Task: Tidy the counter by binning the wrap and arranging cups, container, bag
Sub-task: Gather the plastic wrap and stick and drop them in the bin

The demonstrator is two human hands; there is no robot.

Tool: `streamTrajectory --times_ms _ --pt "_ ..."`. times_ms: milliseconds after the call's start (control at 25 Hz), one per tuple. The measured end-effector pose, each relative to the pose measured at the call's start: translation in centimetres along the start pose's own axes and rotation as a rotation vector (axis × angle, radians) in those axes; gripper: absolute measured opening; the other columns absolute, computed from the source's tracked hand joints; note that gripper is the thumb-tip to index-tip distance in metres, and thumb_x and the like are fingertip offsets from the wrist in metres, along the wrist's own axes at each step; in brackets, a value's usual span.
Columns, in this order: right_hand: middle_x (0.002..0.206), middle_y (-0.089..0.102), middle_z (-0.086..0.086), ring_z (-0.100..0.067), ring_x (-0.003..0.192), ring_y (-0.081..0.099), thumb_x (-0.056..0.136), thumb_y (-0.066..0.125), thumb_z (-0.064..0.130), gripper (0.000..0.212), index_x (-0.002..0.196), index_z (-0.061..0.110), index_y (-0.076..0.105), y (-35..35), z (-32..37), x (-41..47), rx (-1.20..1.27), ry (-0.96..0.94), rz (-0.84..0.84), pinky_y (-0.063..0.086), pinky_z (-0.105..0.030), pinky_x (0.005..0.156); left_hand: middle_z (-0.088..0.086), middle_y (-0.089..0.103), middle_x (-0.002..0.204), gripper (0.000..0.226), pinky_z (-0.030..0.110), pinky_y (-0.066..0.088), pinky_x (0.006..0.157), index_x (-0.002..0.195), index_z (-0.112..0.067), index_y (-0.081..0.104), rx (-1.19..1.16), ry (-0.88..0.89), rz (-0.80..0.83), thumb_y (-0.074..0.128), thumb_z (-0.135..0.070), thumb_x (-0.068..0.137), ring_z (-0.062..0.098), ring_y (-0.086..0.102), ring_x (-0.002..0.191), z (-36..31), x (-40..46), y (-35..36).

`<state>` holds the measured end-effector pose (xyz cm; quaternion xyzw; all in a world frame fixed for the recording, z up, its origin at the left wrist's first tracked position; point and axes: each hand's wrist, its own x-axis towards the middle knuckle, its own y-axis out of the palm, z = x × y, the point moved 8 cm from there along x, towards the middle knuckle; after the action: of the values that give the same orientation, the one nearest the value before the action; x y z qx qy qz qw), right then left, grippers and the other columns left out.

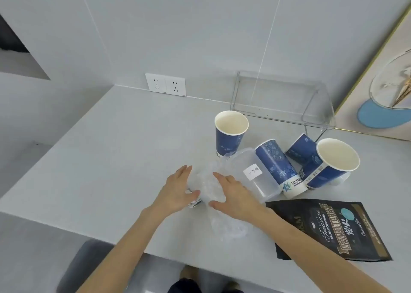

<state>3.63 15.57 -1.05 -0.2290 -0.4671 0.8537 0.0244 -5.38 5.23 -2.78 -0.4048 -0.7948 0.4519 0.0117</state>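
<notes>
A crumpled sheet of clear bubble wrap point(209, 187) lies on the grey counter point(111, 155) near its front edge. My left hand point(178, 190) and my right hand point(231, 195) press against it from either side, fingers spread. A clear plastic container point(255, 175) with a white label lies tilted just right of the wrap. Several blue paper cups stand or lie behind it: one upright point(230, 135), one upside down point(278, 166), one on its side point(301, 150), one leaning with its mouth up point(331, 163). A black coffee bag point(329, 230) lies flat at the front right.
A clear acrylic rack point(282, 99) stands against the back wall at the right. A framed picture point(382, 88) leans on the wall at far right. Two white wall sockets point(165, 84) sit at counter level. A dark bin point(89, 268) shows below the counter's front edge.
</notes>
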Motion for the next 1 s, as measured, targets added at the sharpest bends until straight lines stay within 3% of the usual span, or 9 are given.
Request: streamTrajectory --times_ms 80,400,600,760,880,1000 --pt "0.140 0.035 -0.014 -0.035 0.122 0.042 0.083 0.058 0.036 0.082 0.144 0.022 0.005 1.2 -0.1 0.5 -0.050 0.041 0.004 0.037 -0.042 0.101 0.004 0.011 0.156 0.074 0.043 0.023 0.114 0.143 -0.017 0.010 0.093 0.013 -0.049 0.054 -0.028 0.084 0.027 0.019 0.140 0.0 0.0 0.3" --pt "0.136 0.038 -0.015 -0.034 0.117 0.045 0.083 0.057 0.029 0.085 0.144 0.027 -0.002 4.0 -0.9 1.1 -0.118 0.091 -0.077 0.040 -0.042 0.097 0.003 0.007 0.156 0.081 0.039 0.031 0.106 0.143 -0.017 0.003 0.155 -0.026 -0.140 0.054 -0.037 0.084 0.027 0.035 0.131 1.8 -0.3 3.8" --pt "0.134 0.034 -0.022 -0.037 0.117 0.038 0.083 0.057 0.030 0.085 0.143 0.029 -0.003 4.7 -1.1 1.4 -0.171 0.172 -0.097 0.036 -0.042 0.098 0.001 0.028 0.147 0.062 0.036 0.034 0.100 0.139 -0.017 0.021 0.230 -0.038 -0.174 0.050 -0.032 0.086 0.025 0.038 0.125 2.1 0.0 4.2" --pt "0.113 0.050 -0.026 -0.040 0.100 0.051 0.062 0.075 0.036 0.095 0.140 0.027 0.021 3.6 -0.9 1.3 -0.260 0.175 -0.312 0.044 -0.045 0.089 0.003 0.047 0.132 0.045 0.035 0.037 0.085 0.131 -0.017 0.036 0.297 -0.031 -0.214 0.046 -0.021 0.087 0.028 0.048 0.109 2.3 -0.1 3.6" --pt "0.131 0.032 -0.024 -0.040 0.117 0.037 0.076 0.063 0.036 0.084 0.141 0.037 0.010 4.7 -1.9 1.4 -0.137 0.234 -0.160 0.030 -0.043 0.104 0.005 0.051 0.121 0.035 0.030 0.028 0.074 0.125 -0.016 0.041 0.323 -0.002 -0.225 0.040 -0.016 0.089 0.028 0.051 0.101 2.5 -0.1 3.2" --pt "0.138 0.026 -0.020 -0.038 0.125 0.029 0.077 0.060 0.051 0.084 0.141 0.041 0.007 4.9 -2.0 1.5 -0.061 0.218 -0.096 0.025 -0.041 0.108 0.008 0.053 0.117 0.033 0.030 0.025 0.072 0.121 -0.013 0.043 0.372 0.049 -0.238 0.039 -0.010 0.089 0.030 0.051 0.097 2.5 -0.2 2.7"
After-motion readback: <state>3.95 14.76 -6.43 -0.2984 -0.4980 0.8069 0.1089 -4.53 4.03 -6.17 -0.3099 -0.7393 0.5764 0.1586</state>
